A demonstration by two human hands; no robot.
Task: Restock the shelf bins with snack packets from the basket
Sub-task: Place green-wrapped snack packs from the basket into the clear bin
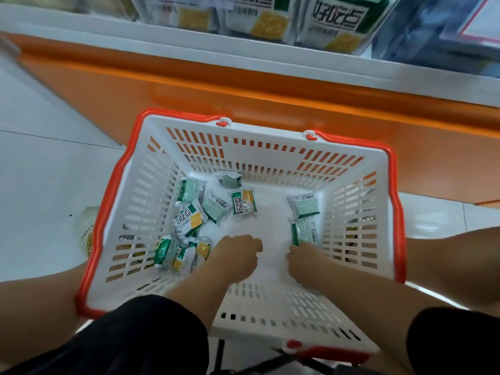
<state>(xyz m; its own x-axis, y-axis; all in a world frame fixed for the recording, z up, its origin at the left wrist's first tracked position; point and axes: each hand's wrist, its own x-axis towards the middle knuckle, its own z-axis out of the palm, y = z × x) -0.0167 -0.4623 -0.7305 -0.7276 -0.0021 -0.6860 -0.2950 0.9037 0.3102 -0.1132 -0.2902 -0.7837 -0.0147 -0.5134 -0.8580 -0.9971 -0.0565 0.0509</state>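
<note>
The white slotted basket with an orange rim stands below the bins. Several small green, white and yellow packets lie scattered on its bottom, most at the left and two by the right wall. The clear bins hold similar packs, which are blurred.

The glossy white tiled floor meets an orange base panel. A yellow-and-white snack packet lies on the tiles just beside the white slotted plastic basket. Above, a white shelf ledge carries large green-and-white packets.
</note>
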